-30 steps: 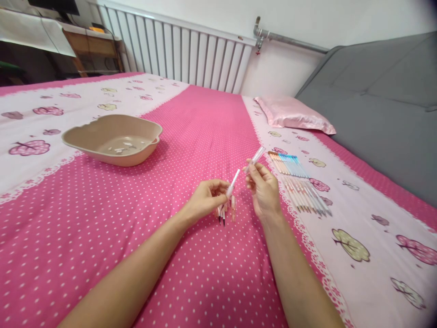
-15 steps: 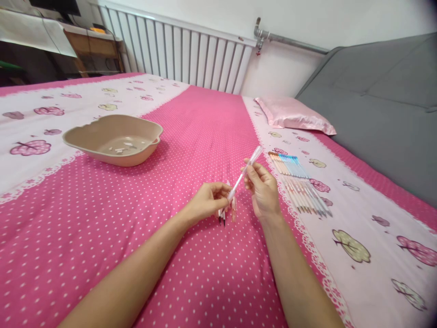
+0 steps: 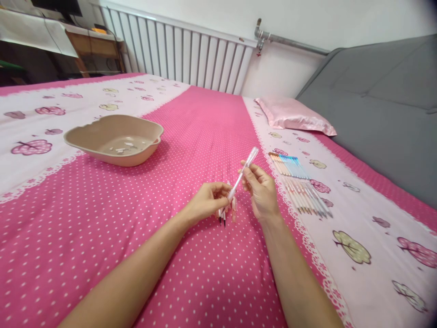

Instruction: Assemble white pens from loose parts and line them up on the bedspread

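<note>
A slim pale-pink pen with a clear cap slants between my two hands above the bedspread. My left hand pinches its lower end. Around the upper part, by the cap, the fingers of my right hand are closed. Beneath and beside my left hand lie several loose pens, some with dark tips, partly hidden by the fingers. To the right of my right hand, pens are lined up in two rows: a blue and orange-brown row and a paler pinkish row nearer to me.
A beige basin with small white bits inside stands on the pink dotted bedspread at left. A pink pillow lies by the grey headboard. Behind the bed are a white radiator and a desk.
My right hand and the capped end of the pen have shifted slightly left, closer to my left hand. My left hand stays in place.
</note>
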`<state>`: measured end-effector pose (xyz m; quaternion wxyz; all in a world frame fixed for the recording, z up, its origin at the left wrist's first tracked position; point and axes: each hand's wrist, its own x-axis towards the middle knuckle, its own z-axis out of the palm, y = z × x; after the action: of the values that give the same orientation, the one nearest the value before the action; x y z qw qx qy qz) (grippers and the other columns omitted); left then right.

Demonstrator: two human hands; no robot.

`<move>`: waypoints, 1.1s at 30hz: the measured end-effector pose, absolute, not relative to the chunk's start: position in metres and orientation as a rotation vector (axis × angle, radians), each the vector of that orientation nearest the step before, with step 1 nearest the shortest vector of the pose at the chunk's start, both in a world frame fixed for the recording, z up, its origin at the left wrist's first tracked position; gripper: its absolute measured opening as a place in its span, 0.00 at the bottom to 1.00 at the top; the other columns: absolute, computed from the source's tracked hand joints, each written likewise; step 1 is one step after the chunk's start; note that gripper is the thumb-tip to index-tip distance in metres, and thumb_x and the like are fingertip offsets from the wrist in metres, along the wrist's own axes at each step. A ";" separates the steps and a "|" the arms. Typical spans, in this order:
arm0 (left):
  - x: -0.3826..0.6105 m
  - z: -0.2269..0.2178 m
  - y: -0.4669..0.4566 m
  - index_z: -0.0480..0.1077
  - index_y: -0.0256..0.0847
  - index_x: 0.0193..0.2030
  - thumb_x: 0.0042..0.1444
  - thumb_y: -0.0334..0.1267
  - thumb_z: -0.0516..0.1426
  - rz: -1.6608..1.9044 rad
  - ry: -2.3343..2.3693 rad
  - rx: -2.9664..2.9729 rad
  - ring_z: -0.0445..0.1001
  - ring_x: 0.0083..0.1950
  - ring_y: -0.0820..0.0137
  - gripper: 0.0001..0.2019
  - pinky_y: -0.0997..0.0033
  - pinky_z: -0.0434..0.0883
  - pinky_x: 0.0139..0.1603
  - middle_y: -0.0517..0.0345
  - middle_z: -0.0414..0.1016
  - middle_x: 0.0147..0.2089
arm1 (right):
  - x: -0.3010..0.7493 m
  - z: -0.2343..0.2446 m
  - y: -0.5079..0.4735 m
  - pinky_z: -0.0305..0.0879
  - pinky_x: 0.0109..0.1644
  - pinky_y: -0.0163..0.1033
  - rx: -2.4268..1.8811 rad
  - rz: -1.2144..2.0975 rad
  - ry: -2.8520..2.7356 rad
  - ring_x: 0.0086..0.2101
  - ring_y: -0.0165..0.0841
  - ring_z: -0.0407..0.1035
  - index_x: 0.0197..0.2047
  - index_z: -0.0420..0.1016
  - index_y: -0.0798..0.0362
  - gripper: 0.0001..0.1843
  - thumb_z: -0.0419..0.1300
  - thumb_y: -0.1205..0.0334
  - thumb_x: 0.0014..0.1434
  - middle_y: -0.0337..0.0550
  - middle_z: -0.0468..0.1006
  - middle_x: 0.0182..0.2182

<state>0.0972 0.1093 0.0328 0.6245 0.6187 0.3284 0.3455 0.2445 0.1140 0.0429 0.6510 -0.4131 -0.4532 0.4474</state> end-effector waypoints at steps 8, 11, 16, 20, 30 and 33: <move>0.098 0.033 0.110 0.70 0.32 0.37 0.47 0.29 0.55 0.835 0.769 1.384 0.72 0.27 0.75 0.09 0.74 0.68 0.29 0.54 0.74 0.29 | 0.242 0.042 0.114 0.53 0.25 0.31 -0.932 1.044 -1.061 0.24 0.23 0.58 0.40 0.76 0.49 0.12 0.63 0.59 0.50 0.35 0.68 0.26; 0.097 0.032 0.111 0.70 0.33 0.37 0.47 0.28 0.54 0.846 0.753 1.363 0.73 0.28 0.74 0.09 0.74 0.69 0.30 0.54 0.74 0.29 | 0.241 0.042 0.113 0.55 0.26 0.32 -0.948 1.042 -1.082 0.24 0.23 0.58 0.40 0.76 0.49 0.13 0.63 0.58 0.50 0.36 0.69 0.28; 0.097 0.034 0.110 0.71 0.33 0.38 0.47 0.28 0.55 0.871 0.744 1.334 0.73 0.27 0.74 0.10 0.74 0.69 0.29 0.54 0.75 0.29 | 0.240 0.043 0.112 0.58 0.28 0.32 -0.927 1.061 -1.096 0.25 0.23 0.59 0.39 0.76 0.49 0.11 0.62 0.60 0.50 0.35 0.69 0.27; 0.097 0.034 0.109 0.71 0.33 0.38 0.47 0.29 0.55 0.881 0.731 1.314 0.73 0.27 0.74 0.10 0.73 0.69 0.29 0.54 0.75 0.29 | 0.239 0.043 0.112 0.58 0.28 0.32 -0.933 1.077 -1.095 0.25 0.23 0.60 0.38 0.76 0.49 0.10 0.62 0.60 0.50 0.35 0.69 0.27; 0.096 0.037 0.109 0.73 0.32 0.39 0.45 0.28 0.56 0.916 0.740 1.289 0.74 0.30 0.73 0.12 0.71 0.70 0.35 0.52 0.76 0.33 | 0.238 0.044 0.111 0.61 0.28 0.31 -0.946 1.092 -1.142 0.25 0.23 0.61 0.38 0.75 0.50 0.11 0.61 0.59 0.51 0.36 0.70 0.27; 0.096 0.038 0.109 0.73 0.32 0.38 0.45 0.28 0.57 0.926 0.750 1.277 0.74 0.32 0.72 0.12 0.70 0.70 0.37 0.52 0.76 0.34 | 0.238 0.043 0.111 0.61 0.28 0.32 -0.954 1.086 -1.148 0.25 0.24 0.61 0.38 0.75 0.50 0.10 0.61 0.59 0.51 0.36 0.71 0.28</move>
<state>0.0962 0.1088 0.0375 0.6422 0.5605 0.3291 0.4063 0.2375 0.1107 0.0435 0.6035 -0.4122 -0.4958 0.4691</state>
